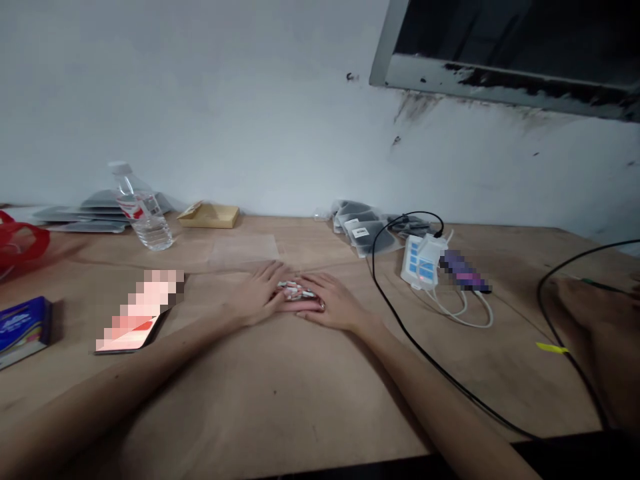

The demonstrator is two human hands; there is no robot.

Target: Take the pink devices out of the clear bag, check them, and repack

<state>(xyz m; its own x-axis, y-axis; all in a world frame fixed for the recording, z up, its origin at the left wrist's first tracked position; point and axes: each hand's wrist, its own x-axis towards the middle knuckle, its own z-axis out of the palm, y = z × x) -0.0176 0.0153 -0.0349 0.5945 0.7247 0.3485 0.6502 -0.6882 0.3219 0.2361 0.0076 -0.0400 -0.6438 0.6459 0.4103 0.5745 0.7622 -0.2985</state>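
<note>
A small bundle of white, reddish and dark pieces (296, 289) lies between my two hands at the middle of the table; blur hides what kind of pieces they are. My left hand (261, 291) curves round its left side, fingers pointing away from me and thumb along the near edge. From the other side my right hand (330, 301) closes in, its fingers resting over the right end. A pinkish strip shows along the bundle's near side. Beyond my left hand a thin clear plastic sheet (244, 250) lies flat on the wooden table (260, 400).
Left: a phone (143, 320), a blue packet (30, 327), a red plastic bag (23, 243) and a water bottle (143, 210). By the wall: a yellow open box (213, 215) and grey bagged items (363, 227). Right: a power strip (419, 261), black cable (400, 320) and another person's arm (595, 333).
</note>
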